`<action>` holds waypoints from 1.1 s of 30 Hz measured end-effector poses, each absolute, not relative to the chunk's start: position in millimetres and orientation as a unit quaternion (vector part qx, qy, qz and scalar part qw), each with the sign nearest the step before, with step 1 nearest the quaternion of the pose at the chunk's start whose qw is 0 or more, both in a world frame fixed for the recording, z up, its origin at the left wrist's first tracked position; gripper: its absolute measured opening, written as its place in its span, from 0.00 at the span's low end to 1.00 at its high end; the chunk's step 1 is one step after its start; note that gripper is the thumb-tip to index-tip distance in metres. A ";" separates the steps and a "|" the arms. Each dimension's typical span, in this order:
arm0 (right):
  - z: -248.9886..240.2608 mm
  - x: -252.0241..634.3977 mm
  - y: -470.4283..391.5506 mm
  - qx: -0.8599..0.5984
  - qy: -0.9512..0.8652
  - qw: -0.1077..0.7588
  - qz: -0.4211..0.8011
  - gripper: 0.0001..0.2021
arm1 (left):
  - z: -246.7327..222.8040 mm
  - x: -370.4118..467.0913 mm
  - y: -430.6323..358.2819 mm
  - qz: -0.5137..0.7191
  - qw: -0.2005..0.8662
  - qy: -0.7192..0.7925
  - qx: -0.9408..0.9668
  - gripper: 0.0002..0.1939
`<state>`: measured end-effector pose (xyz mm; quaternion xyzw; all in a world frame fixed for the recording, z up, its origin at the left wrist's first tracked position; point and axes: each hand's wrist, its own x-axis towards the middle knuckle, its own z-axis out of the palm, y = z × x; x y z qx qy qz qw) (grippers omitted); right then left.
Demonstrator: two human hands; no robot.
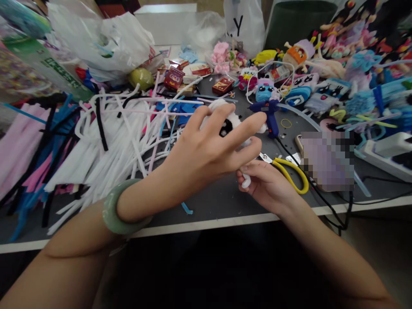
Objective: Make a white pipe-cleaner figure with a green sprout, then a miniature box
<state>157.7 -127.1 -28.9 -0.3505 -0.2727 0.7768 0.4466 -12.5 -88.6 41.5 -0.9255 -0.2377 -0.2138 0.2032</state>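
Left hand (212,148): over white fuzzy figure (235,120), grip can't be told | right hand (268,185): pinching white piece (246,181) | scissors (278,162): nearby

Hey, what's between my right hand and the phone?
In the head view, yellow-handled scissors, a white scrap and a black cord lie between your right hand and the phone.

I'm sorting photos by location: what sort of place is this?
Probably a craft worktable: bundled white fuzzy stems, a blue glue gun and yellow-handled scissors lie on it.
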 end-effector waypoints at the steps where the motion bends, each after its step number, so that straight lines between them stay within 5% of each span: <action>1: -29.2 157.7 -127.0 -0.351 -0.274 0.447 0.776 0.04 | 41.6 -12.6 -88.6 -0.213 0.204 -0.238 -0.925 0.17; 20: -30.9 157.5 -127.5 -0.339 -0.273 0.450 0.780 0.03 | 40.9 -11.3 -88.4 -0.205 0.253 -0.236 -0.916 0.15; 33: -31.8 157.5 -127.1 -0.341 -0.275 0.449 0.779 0.04 | 42.5 -12.2 -87.8 -0.180 0.197 -0.255 -0.930 0.19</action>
